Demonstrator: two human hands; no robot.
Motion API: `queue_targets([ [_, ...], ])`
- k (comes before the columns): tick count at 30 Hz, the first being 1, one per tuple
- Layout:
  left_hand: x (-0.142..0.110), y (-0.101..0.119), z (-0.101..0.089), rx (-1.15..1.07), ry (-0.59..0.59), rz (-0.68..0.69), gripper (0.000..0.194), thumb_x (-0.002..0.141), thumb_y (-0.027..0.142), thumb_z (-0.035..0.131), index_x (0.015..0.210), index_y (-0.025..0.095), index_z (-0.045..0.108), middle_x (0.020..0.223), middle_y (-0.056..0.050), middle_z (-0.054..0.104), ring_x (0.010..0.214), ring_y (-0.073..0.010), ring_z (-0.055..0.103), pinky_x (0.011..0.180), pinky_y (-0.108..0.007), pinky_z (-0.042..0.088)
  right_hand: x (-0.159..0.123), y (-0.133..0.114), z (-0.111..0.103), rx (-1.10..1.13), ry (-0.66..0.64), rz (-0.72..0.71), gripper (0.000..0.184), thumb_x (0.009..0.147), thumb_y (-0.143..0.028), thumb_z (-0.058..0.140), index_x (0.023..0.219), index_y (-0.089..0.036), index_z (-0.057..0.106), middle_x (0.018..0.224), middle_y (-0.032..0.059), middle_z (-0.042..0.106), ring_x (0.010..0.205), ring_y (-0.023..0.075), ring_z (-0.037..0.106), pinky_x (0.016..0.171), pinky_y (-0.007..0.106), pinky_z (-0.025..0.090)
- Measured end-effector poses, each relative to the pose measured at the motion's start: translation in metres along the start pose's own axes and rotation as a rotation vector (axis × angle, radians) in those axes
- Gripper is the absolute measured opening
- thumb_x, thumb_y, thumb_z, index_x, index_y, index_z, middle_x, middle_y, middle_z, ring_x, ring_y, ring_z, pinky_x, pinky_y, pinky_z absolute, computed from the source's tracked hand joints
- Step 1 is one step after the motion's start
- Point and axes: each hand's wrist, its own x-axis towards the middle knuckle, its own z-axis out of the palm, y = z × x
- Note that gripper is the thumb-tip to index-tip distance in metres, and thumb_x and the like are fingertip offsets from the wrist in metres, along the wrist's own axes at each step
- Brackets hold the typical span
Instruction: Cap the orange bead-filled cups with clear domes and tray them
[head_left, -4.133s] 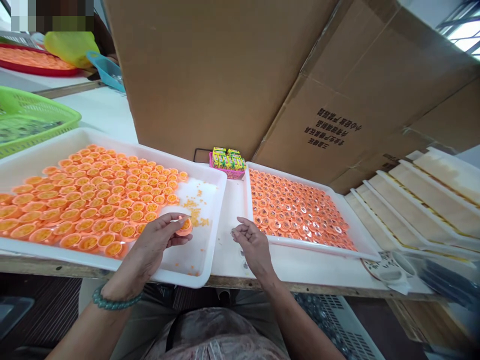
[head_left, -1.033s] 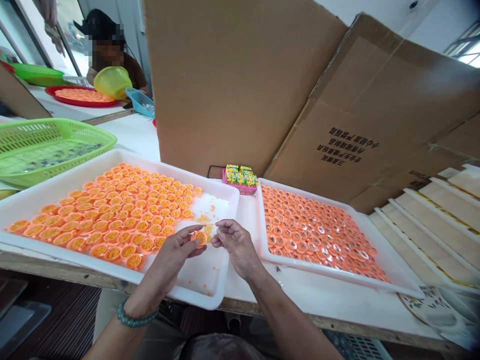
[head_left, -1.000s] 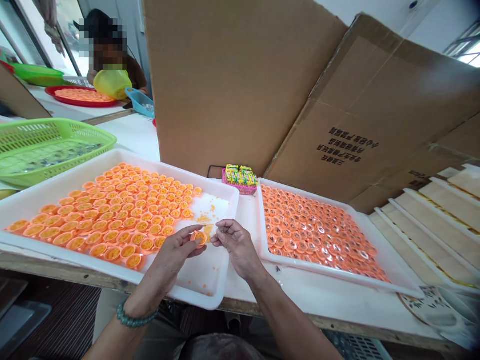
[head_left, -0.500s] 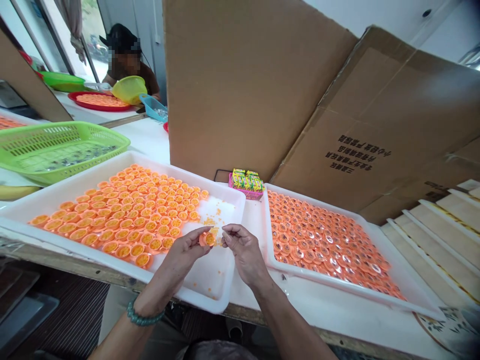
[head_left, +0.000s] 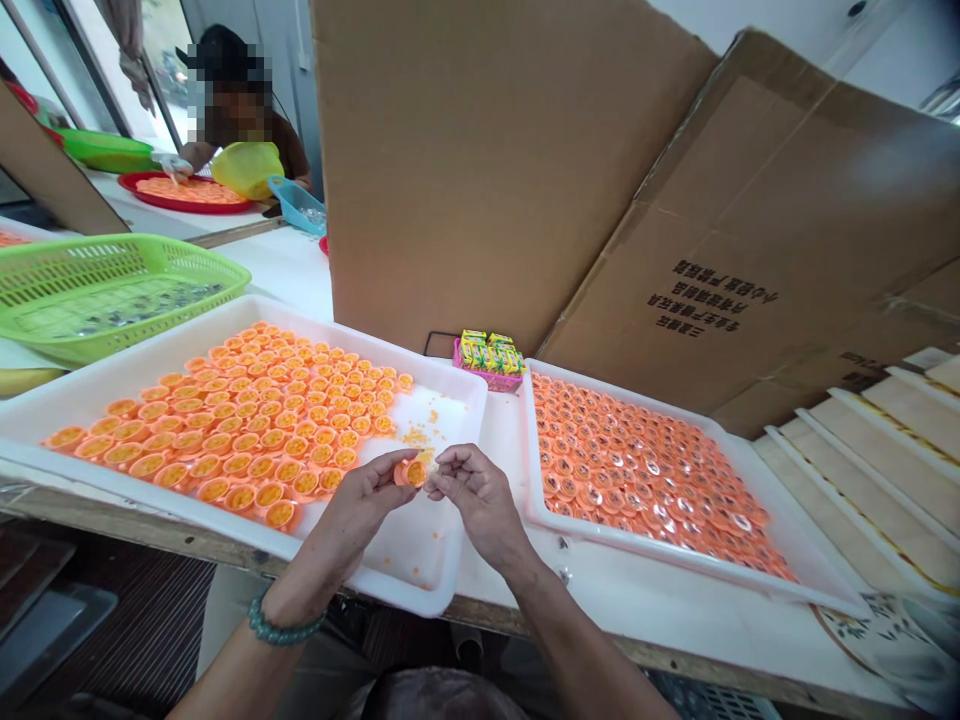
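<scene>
My left hand [head_left: 373, 491] pinches a small orange cup [head_left: 412, 473] with yellow-orange bits in it, above the right part of the left white tray [head_left: 466, 405]. Close beside the cup, my right hand [head_left: 478, 497] has its thumb and fingers pressed together; something small and pale seems to be at the fingertips, too small to name. Many similar filled orange cups [head_left: 247, 420] stand in rows over the left of that tray. Loose yellow-orange crumbs [head_left: 417, 436] lie on the tray floor behind the held cup.
A second white tray [head_left: 534, 470] on the right holds many orange pieces with shiny tops. Behind stand a pink basket [head_left: 501, 381] of yellow-green packets and tall cardboard [head_left: 465, 180]. A green basket [head_left: 150, 335] is at left. Across the table a person [head_left: 289, 150] works at a red tray.
My right fingertips have moved left, right up to the orange cup. The whole view has shifted slightly. Across the table, the other person's gloved hand has moved left over the red tray.
</scene>
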Motion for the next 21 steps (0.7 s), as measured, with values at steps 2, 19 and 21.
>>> queue_targets([
  [2, 0.0, 0.001, 0.0, 0.0, -0.005, -0.003, 0.048, 0.061, 0.026, 0.072, 0.108, 0.017, 0.065, 0.066, 0.003, 0.046, 0.07, -0.0149, 0.046, 0.07, -0.027, 0.039, 0.0, 0.0, 0.0, 0.004, 0.038, 0.028, 0.015, 0.072, -0.023, 0.068, 0.084, -0.02, 0.059, 0.073, -0.0025, 0.059, 0.066, 0.0113, 0.059, 0.065, 0.026, 0.05],
  [19, -0.003, 0.01, 0.003, -0.103, -0.209, -0.036, 0.029, 0.066, 0.023, 0.067, 0.095, 0.018, 0.072, 0.097, -0.007, 0.069, 0.096, -0.0234, 0.057, 0.092, -0.039, 0.042, 0.019, -0.001, -0.009, -0.393, -0.085, 0.017, 0.019, 0.074, -0.019, 0.064, 0.088, -0.026, 0.075, 0.081, 0.0014, 0.06, 0.076, 0.0135, 0.057, 0.07, 0.027, 0.046],
  [21, -0.004, 0.011, 0.003, -0.102, -0.208, -0.043, 0.028, 0.067, 0.024, 0.067, 0.093, 0.018, 0.072, 0.096, -0.008, 0.069, 0.094, -0.0237, 0.058, 0.092, -0.04, 0.042, 0.02, -0.002, -0.009, -0.427, -0.086, 0.016, 0.019, 0.074, -0.018, 0.064, 0.087, -0.026, 0.075, 0.081, 0.0012, 0.061, 0.076, 0.0136, 0.057, 0.071, 0.027, 0.045],
])
